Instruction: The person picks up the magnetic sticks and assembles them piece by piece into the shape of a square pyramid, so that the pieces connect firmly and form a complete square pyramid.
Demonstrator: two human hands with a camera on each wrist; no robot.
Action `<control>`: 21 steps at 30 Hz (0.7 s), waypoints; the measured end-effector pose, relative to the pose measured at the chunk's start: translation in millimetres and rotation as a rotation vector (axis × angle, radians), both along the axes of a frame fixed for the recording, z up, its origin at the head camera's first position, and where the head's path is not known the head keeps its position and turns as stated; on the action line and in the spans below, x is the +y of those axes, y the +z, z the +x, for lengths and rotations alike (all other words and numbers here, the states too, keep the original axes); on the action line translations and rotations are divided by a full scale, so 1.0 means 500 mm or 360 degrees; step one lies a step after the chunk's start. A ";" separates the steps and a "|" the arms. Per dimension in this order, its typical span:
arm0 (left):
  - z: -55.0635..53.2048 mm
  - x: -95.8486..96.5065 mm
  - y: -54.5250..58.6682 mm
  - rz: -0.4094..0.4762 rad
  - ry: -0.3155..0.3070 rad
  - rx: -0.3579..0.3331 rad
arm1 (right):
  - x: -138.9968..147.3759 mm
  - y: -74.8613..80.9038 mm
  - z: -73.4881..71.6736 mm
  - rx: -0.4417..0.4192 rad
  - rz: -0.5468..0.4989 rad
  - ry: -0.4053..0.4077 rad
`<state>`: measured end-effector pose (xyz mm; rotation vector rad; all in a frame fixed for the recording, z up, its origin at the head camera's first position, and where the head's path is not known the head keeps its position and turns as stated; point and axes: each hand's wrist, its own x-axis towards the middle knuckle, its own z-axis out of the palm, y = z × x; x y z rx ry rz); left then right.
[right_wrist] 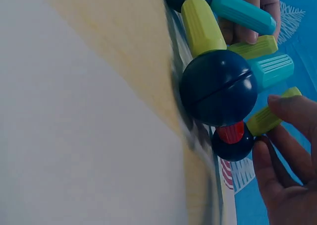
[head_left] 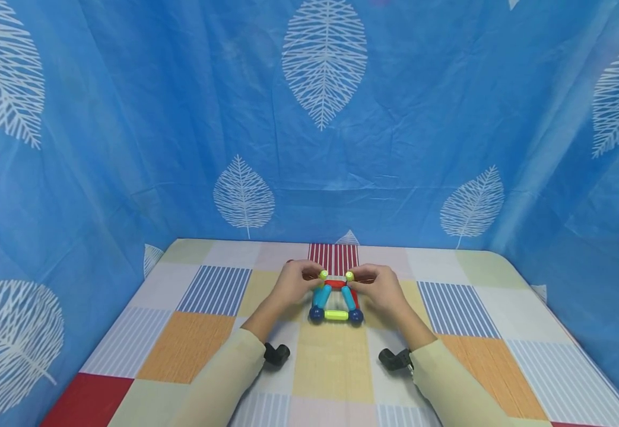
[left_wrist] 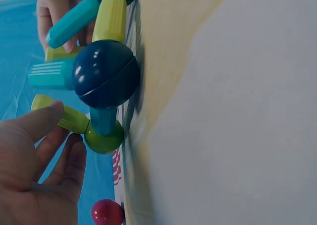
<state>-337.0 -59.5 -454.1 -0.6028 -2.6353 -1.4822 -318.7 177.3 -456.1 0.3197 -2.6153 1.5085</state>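
A frame of magnetic rods and balls stands on the table. At its front, a yellow-green rod (head_left: pixel 336 315) joins two dark blue balls, the left ball (head_left: pixel 316 314) and the right ball (head_left: pixel 356 316). A teal rod (head_left: pixel 323 296) rises from each. My left hand (head_left: pixel 294 283) pinches an upright yellow-green rod (left_wrist: pixel 73 121) on a green ball (left_wrist: pixel 104 138). With thumb and fingers, my right hand (head_left: pixel 383 287) pinches another yellow-green rod (right_wrist: pixel 265 120) standing on a dark blue rear ball (right_wrist: pixel 233 148). A red rod (head_left: pixel 335 284) lies between the hands.
A red ball (left_wrist: pixel 107 212) sits on the table behind my left hand. The table wears a patchwork cloth (head_left: pixel 332 373). Blue curtains with white leaves (head_left: pixel 394 148) hang behind and at both sides. Black wrist cameras are strapped on, the left camera (head_left: pixel 277 354) and right camera (head_left: pixel 394 359).
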 end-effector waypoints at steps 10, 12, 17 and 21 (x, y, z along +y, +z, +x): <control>0.004 0.007 0.005 -0.0106 -0.0070 0.0087 | 0.000 -0.003 -0.002 0.0036 0.0009 0.0107; 0.004 0.007 0.004 -0.0126 -0.0083 0.0093 | 0.001 -0.005 -0.002 0.0041 0.0012 0.0117; 0.005 0.006 0.004 -0.0161 -0.0089 0.0104 | 0.000 -0.007 0.000 0.0028 -0.0002 0.0143; 0.006 0.004 0.004 -0.0159 -0.0089 0.0093 | -0.001 -0.006 0.001 0.0020 -0.0018 0.0148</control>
